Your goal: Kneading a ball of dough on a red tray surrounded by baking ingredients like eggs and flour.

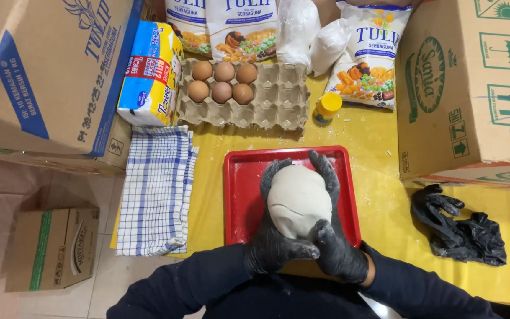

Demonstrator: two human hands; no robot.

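Note:
Both my hands wear black gloves and hold a pale, smooth ball of dough over a red tray. My left hand cups the dough from the left, its fingers reaching over the far side and its thumb pressing the near edge. My right hand wraps the right side, with the fingers curled over the top and the thumb on the near surface. The tray lies on a yellow table dusted with flour.
A blue-and-white checked cloth lies left of the tray. Behind it stand an egg carton with several brown eggs, flour bags, a small yellow-capped bottle and cardboard boxes. Spare black gloves lie at the right.

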